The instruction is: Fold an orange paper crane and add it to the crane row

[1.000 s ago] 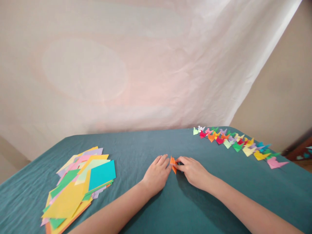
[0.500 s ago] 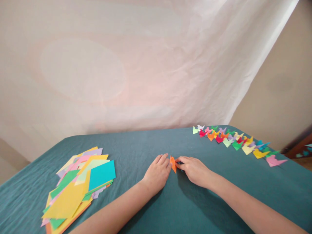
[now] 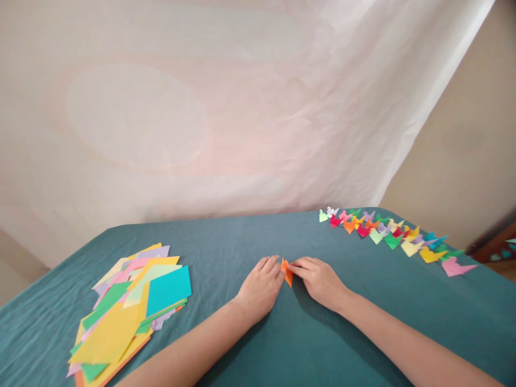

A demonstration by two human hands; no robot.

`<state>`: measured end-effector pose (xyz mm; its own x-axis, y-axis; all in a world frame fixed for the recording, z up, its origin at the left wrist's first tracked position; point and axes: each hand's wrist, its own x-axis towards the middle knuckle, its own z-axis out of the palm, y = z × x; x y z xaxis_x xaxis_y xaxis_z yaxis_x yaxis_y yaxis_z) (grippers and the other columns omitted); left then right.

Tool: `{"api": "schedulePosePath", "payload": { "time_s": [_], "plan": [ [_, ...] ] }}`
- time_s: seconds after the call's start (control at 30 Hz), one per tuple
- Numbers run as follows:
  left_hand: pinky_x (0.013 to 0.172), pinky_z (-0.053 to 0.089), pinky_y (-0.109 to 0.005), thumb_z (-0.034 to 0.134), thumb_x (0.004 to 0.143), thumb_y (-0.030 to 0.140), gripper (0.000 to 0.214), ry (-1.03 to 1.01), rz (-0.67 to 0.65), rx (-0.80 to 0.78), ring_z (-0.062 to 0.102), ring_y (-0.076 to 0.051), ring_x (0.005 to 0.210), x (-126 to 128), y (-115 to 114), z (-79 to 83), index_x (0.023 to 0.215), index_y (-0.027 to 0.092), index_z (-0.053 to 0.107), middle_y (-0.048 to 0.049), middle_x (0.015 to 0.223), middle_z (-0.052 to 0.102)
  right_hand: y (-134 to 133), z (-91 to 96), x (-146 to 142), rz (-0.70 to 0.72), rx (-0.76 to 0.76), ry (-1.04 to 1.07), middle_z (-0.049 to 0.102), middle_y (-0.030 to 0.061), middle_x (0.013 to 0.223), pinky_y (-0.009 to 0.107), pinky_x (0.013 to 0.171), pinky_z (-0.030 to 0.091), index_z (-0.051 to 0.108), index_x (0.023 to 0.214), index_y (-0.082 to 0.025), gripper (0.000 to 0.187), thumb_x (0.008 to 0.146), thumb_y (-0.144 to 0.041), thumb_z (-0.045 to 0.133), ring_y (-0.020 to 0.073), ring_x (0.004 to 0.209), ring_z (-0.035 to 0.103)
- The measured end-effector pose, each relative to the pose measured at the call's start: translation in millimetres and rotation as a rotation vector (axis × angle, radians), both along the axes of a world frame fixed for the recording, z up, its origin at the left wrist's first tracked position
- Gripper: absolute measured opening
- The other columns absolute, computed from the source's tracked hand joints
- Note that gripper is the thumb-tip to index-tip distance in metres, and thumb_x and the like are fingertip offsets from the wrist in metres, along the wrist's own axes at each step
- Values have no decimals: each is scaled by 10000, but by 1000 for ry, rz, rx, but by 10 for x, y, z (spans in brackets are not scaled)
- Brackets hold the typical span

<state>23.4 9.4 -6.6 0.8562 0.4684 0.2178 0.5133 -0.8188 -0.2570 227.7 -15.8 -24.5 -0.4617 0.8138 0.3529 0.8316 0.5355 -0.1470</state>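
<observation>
Between my two hands, on the dark green cloth [image 3: 250, 236], is a small piece of folded orange origami paper [image 3: 287, 275], narrow and pointed at its ends. My left hand [image 3: 260, 287] is closed on its left edge, fingers together and resting at the cloth. From the other side, my right hand [image 3: 316, 280] pinches the upper right part of the paper between thumb and forefinger. My fingers hide parts of the folds.
To the left lies a loose pile of coloured paper sheets [image 3: 108, 333], with a blue sheet [image 3: 169, 290] on top. Rows of small folded paper birds [image 3: 411, 247] in many colours stand along the right far edge. A pale curtain [image 3: 242, 107] hangs behind the table.
My right hand has shifted slightly left, its fingers now further over the orange paper's upper part. My left hand stays nearly still.
</observation>
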Motion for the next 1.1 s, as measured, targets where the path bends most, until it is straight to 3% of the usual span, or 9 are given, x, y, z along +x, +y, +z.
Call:
{"api": "schedulePosePath", "payload": {
  "time_s": [0.47,0.87,1.1],
  "plan": [
    [1026,252,-379,400,900,176,322,-23,-21,7,375,-241,1235,-12,29,2,1199,117,507,-116,1186,549,-39,176,-149,-72,-41,-225,547,74,1045,322,808,378,562,1160,-223,313,893,-129,429,207,944,483],
    [1013,296,-386,418,891,160,317,-85,-30,-84,401,-244,1206,-32,50,22,1187,147,531,-101,1129,563,-17,157,-201,-121,-12,-303,540,77,993,325,748,384,525,1183,-182,298,911,-161,404,212,897,485],
    [997,336,-364,469,855,107,244,-217,-57,-180,434,-213,1158,-139,145,-6,1029,183,622,-54,1012,600,-20,142,-188,-103,-23,-284,530,72,1013,315,757,372,516,1195,-198,318,909,-132,392,204,913,475]
  ]
}}
